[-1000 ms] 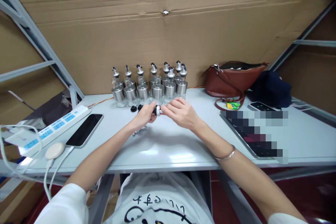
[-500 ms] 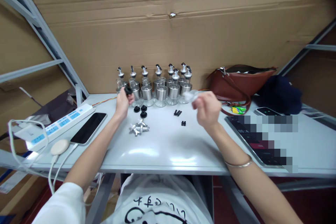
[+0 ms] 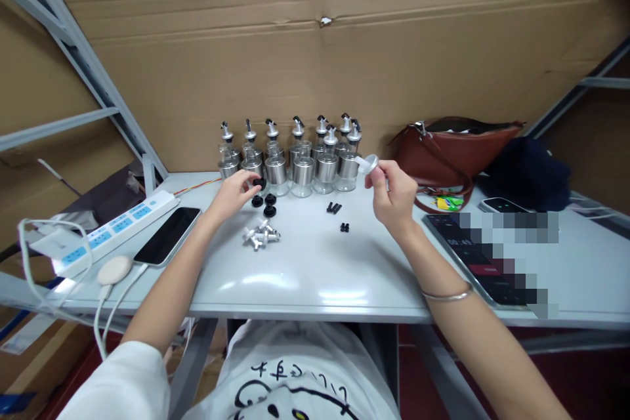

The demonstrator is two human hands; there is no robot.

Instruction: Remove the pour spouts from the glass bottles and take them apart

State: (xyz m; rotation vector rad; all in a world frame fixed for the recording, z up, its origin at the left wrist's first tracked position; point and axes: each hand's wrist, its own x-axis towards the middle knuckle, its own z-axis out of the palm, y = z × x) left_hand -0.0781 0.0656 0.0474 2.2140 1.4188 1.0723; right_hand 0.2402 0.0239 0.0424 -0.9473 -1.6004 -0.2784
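My left hand (image 3: 233, 195) pinches a black stopper (image 3: 260, 182) just above several black stoppers (image 3: 270, 210) that lie on the table. Between the thumb and fingers of my right hand (image 3: 394, 191) is a silver pourer spout (image 3: 370, 163), its narrow end pointing left and its open round base toward me. A small heap of silver spouts (image 3: 262, 236) lies closer to me. Short black tubes (image 3: 333, 208) and tiny black caps (image 3: 344, 228) sit mid-table. Behind them stand glass bottles with steel sleeves (image 3: 302, 174), the back ones topped with pourers.
A power strip (image 3: 118, 231), a phone (image 3: 167, 237) and a round white charger (image 3: 115, 270) with cables occupy the left. On the right are a brown bag (image 3: 453, 154), a dark cap (image 3: 529, 174) and a tablet-like device (image 3: 467, 256). Cardboard (image 3: 315, 72) walls off the back.
My left hand has moved right and slightly down with the black stopper, toward the other stoppers. The spout in my right hand has turned, so its base now shows.
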